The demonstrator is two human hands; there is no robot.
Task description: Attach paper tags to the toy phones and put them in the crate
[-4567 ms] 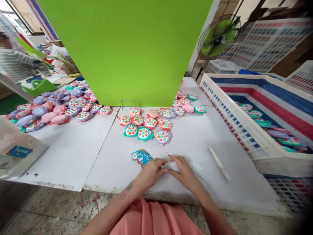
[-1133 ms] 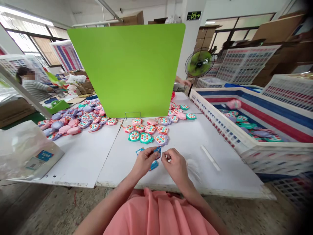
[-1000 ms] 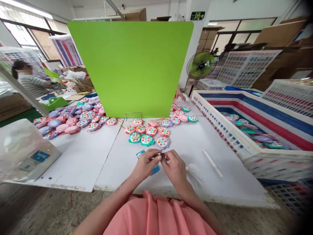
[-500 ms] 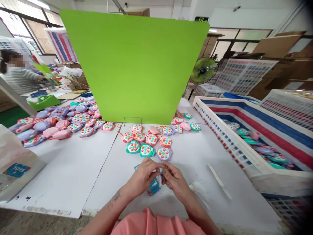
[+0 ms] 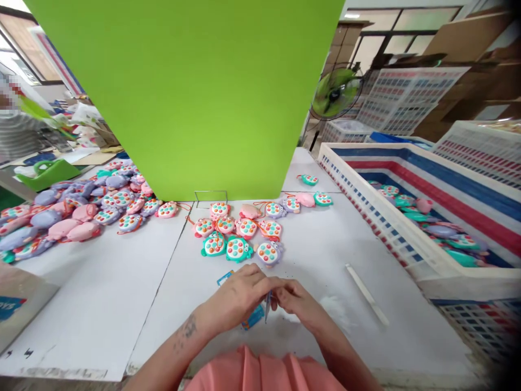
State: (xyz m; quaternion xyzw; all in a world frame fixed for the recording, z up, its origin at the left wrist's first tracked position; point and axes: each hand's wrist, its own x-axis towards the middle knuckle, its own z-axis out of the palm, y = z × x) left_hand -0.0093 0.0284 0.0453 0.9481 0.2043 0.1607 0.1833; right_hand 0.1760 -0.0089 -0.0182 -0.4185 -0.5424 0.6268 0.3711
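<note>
Now the left hand (image 5: 240, 296) arches further over, its grip holding a thin card (image 5: 267, 309) nearly edge-on above the near counter (image 5: 319, 244), beside blue cards (image 5: 254, 317), while the right hand (image 5: 299, 300) meets it, hold unclear, so both are occupied.

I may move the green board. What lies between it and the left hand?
The head view shows a wire bracket, a cluster of pink, green and purple toys, and a partly hidden blue card between the green board and the left hand.
</note>
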